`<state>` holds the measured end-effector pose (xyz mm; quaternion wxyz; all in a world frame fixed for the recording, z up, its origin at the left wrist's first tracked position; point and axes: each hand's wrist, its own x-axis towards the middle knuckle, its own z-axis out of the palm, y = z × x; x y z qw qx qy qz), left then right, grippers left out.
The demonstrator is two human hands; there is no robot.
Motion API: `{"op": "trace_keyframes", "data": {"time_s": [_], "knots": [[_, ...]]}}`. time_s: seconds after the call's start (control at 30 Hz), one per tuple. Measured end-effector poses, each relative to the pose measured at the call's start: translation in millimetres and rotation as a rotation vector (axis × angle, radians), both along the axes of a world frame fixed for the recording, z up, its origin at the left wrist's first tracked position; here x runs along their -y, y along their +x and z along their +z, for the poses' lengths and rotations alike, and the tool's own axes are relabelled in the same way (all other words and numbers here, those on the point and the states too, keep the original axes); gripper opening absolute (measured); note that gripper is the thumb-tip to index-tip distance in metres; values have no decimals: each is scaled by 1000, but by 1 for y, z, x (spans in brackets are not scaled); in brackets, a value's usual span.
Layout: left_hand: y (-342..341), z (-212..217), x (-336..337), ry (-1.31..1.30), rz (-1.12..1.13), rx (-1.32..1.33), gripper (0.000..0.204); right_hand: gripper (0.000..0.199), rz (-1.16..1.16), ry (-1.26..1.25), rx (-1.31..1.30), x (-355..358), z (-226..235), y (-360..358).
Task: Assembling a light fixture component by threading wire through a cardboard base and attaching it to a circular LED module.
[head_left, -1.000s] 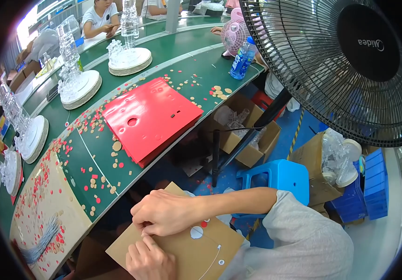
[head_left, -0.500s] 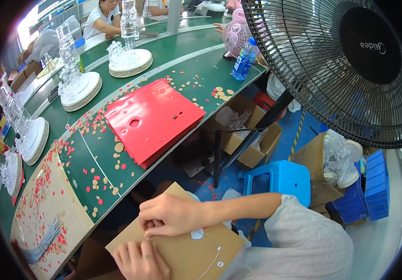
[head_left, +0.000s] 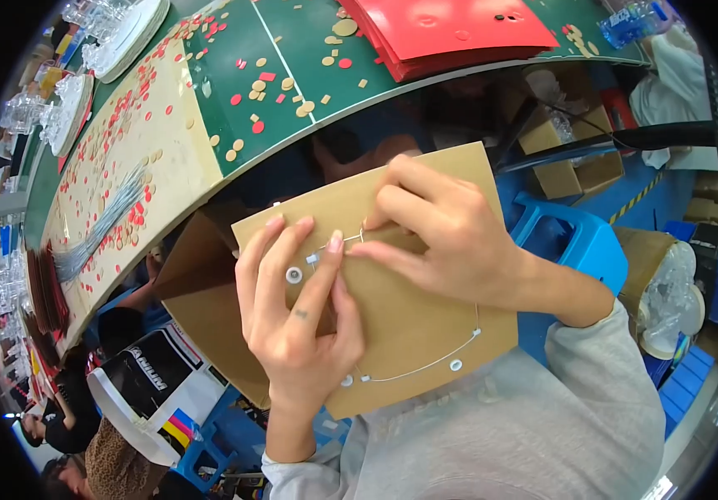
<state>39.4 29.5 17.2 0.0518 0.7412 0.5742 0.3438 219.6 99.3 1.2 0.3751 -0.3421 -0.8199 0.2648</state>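
A brown cardboard sheet (head_left: 409,325) lies in front of me, tilted. A thin white wire (head_left: 413,371) runs round its face through small white clips, with round white eyelets (head_left: 456,365) beside it. My right hand (head_left: 450,233) pinches a small bent loop of this wire between thumb and forefinger, near the sheet's upper middle. My left hand (head_left: 296,321) rests on the sheet's left part with fingers spread, a fingertip touching the wire just left of that loop. It hides part of the wire and the sheet's left side.
Beyond the sheet is a green worktable (head_left: 250,75) scattered with red and tan paper discs. A stack of red sheets (head_left: 450,33) and a bundle of grey wires (head_left: 105,225) lie on it. A blue stool (head_left: 575,242) and an open carton (head_left: 217,308) stand close by.
My view has swung down and left. The cardboard sheet now shows more fully, with the wire loop visible. My hands, close together before, are slightly apart, and the left fingers have spread.
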Motion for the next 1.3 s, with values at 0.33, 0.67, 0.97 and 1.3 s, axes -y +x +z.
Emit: {"op": "trace_keyframes", "data": {"time_s": [0.33, 0.67, 0.97, 1.3], "knots": [[-3, 0, 3, -84, 17, 117, 32, 13, -16, -301, -178, 6, 6, 0], [-5, 1, -4, -52, -13, 82, 36, 13, -22, -191, -163, -1, 0, 0], [-5, -4, -1, -48, -28, 60, 37, 19, 131, 347, 134, -1, 7, -1], [-5, -5, 2, -35, -57, -27, 34, 20, 282, 503, 385, -15, 18, -4]]}}
